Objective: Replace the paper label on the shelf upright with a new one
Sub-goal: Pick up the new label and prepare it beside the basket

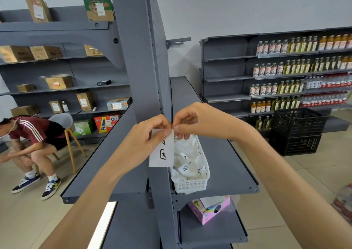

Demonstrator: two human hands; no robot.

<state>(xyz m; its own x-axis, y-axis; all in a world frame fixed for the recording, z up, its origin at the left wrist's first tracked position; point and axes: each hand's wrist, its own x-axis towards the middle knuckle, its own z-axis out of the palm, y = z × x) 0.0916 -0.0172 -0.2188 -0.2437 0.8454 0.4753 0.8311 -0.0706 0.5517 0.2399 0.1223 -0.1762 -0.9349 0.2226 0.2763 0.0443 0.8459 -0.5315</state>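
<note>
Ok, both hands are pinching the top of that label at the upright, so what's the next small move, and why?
Probably peel with the right hand while the left hand steadies the paper label. Both pinch its top corner; the sheet hangs loose before the shelf upright, so it looks unstuck.
</note>
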